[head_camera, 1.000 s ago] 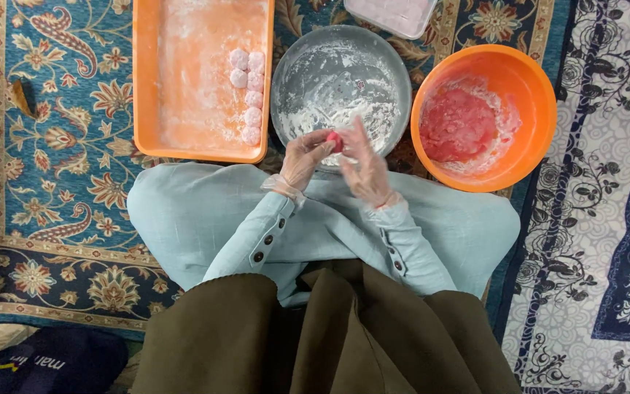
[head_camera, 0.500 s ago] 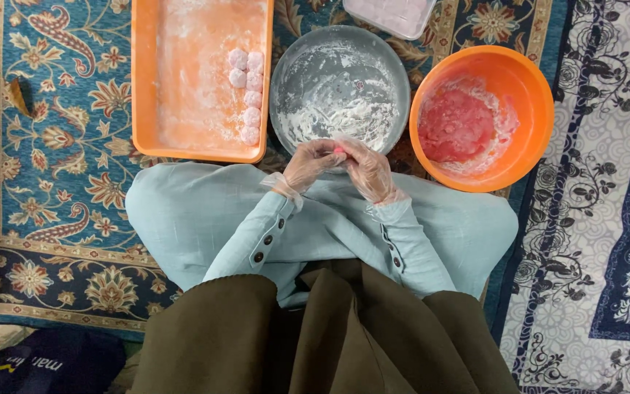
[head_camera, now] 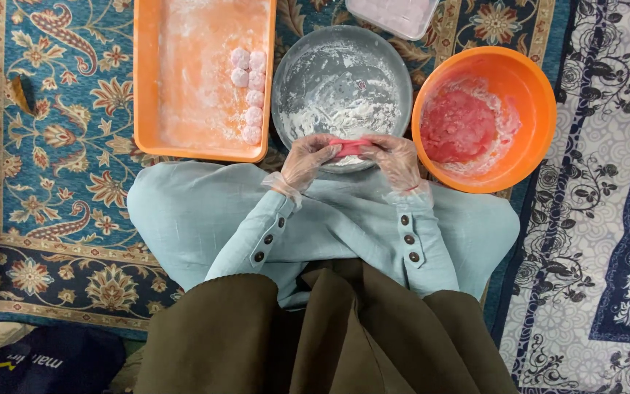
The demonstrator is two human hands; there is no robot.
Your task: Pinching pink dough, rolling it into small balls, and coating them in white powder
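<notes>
Dough (head_camera: 349,147), pink and flattened, sits pinched between my gloved left hand (head_camera: 308,157) and right hand (head_camera: 397,157), held just over the floured metal bowl (head_camera: 293,80) so loose flour drops in.

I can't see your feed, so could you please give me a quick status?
Left hand and right hand gloved, both pinching pink dough. Over floured bowl. Nothing in the way.
</notes>
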